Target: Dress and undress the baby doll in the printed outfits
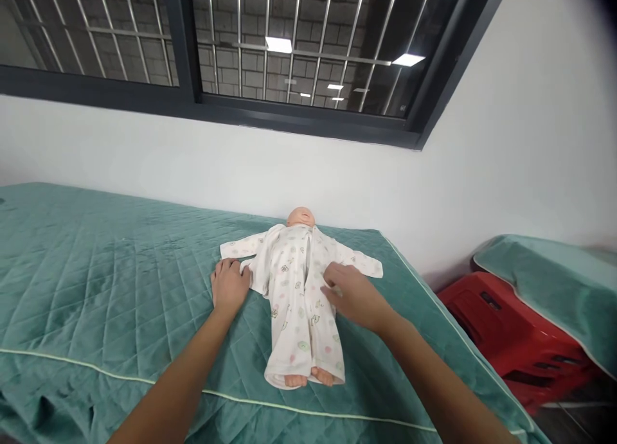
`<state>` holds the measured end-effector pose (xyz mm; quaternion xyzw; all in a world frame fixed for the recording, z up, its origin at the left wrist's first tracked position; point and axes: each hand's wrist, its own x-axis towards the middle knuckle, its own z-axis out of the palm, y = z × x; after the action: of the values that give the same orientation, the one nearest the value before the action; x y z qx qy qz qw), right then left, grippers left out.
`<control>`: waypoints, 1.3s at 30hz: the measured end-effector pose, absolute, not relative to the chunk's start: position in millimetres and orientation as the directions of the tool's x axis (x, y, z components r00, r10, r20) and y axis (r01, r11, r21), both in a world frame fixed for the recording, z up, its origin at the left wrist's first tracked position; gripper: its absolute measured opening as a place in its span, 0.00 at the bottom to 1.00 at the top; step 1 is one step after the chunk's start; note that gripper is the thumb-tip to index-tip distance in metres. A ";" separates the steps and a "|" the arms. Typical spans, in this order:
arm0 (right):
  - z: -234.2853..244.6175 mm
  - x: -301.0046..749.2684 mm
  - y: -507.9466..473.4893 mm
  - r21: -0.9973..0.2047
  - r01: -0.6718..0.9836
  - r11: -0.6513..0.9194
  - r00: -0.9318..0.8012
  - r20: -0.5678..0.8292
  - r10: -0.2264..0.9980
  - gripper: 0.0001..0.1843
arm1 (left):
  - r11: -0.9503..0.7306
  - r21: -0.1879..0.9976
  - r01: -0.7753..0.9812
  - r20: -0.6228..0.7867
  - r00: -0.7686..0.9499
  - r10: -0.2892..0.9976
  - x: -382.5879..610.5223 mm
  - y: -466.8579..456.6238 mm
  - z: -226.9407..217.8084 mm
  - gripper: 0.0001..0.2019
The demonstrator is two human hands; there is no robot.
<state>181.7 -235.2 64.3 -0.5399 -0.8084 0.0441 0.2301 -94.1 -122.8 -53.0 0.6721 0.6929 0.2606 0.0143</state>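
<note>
A baby doll [301, 217] lies on its back, feet toward me, on a green quilted cover. It wears white printed baby clothes [292, 296] with long sleeves; the bare feet show at the trouser hems, and the sleeves spread out to both sides. At the left edge of the top, my left hand [230, 284] rests on the cover with its fingers bent down and apart, touching or very close to the loose cloth. Over the other side of the clothes is my right hand [354, 295], its fingers curled and the thumb apart, with nothing visible between them.
The green quilted cover [120, 270] stretches far to the left, its piped edge nearest me. A white wall [231, 174] and a dark-framed barred window [299, 123] stand behind. To the right are a red plastic stool or chair [511, 328] and another green cloth [554, 277].
</note>
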 end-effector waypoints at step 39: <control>17.8 186.4 -79.5 -0.874 0.442 0.201 0.292 0.352 0.890 0.15 | -0.295 0.784 0.545 0.407 -0.094 0.909 -75.5 -148.4 -31.6 0.19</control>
<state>186.4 -79.5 17.8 -0.5970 -0.5576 0.2080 0.5379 -75.5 -148.4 -31.6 0.6461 0.5626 0.4798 0.1892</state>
